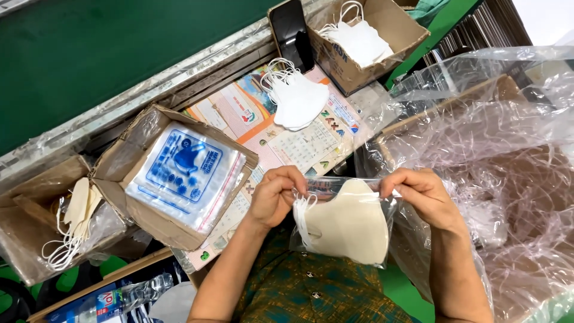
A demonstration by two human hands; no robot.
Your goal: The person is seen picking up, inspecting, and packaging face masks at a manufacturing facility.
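Cream-coloured folded face masks (350, 224) sit inside a clear plastic pouch (344, 218), held up over the person's lap between both hands. The left hand (276, 196) pinches the pouch's top edge at one corner with fingers curled shut, the white ear loops (301, 210) bunched just beneath it; the right hand (422, 194) grips the opposite corner the same way, thumb and fingers closed on the plastic. Judging by this, the masks are already in and the mouth of the pouch is being pressed along its top; whether it is fully closed cannot be told. Both forearms rise from the bottom of the frame, wrists bent inward toward each other. Just beyond the hands, a loose stack of white masks (296, 98) lies on the paper-covered table (299, 146). To the left, a cardboard box of flat blue-printed plastic bags (182, 170) stands open, with another box holding cream masks (78, 209) farther left. A cardboard box of white masks (359, 39) and a black phone (291, 33) lie at the far edge, and a large crumpled clear plastic liner (508, 167) fills the right.
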